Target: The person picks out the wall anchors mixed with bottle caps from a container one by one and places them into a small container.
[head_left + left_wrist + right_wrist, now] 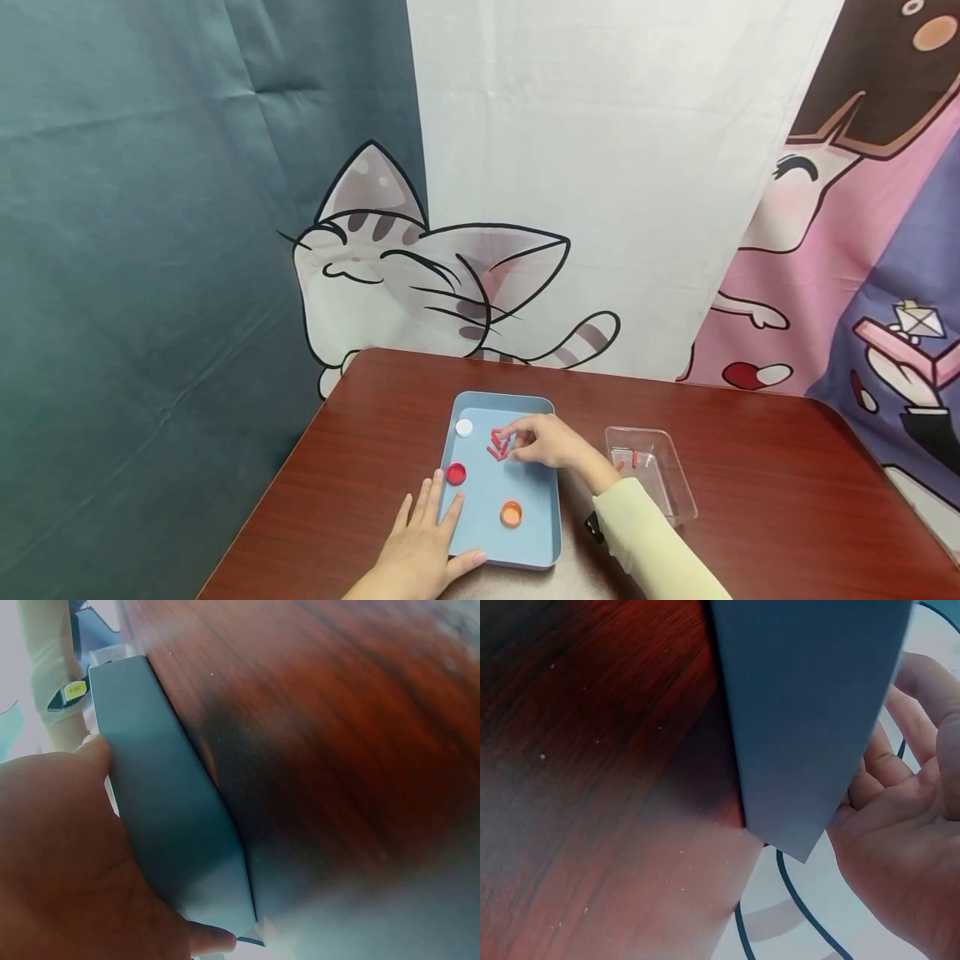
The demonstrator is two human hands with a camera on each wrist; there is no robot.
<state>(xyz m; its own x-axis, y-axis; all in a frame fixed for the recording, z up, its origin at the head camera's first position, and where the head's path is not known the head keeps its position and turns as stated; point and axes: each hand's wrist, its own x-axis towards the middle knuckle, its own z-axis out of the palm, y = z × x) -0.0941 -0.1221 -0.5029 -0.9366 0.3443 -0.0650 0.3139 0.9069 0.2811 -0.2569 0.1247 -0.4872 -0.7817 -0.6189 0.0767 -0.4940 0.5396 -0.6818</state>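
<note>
A light blue tray [487,533] lies on the table. My left hand [420,533] rests at its near left corner with fingers spread, touching the rim. My right hand [547,442] is over the tray's far right part, thumb and index finger bent and apart beside several small red sticks [497,450]. The sticks lie loose on the tray floor. Also in the tray are a white round cap [464,428] and a red round cap [456,474] along the left side, and an orange round cap [512,514] nearer the front right. Both wrist views show the tray's outer wall [165,787].
Right of the tray stands a clear plastic box [663,475] with a few red sticks in it, partly behind the right sleeve [645,533]. The reddish-brown wooden table [765,467] ends at a printed cloth backdrop [600,167].
</note>
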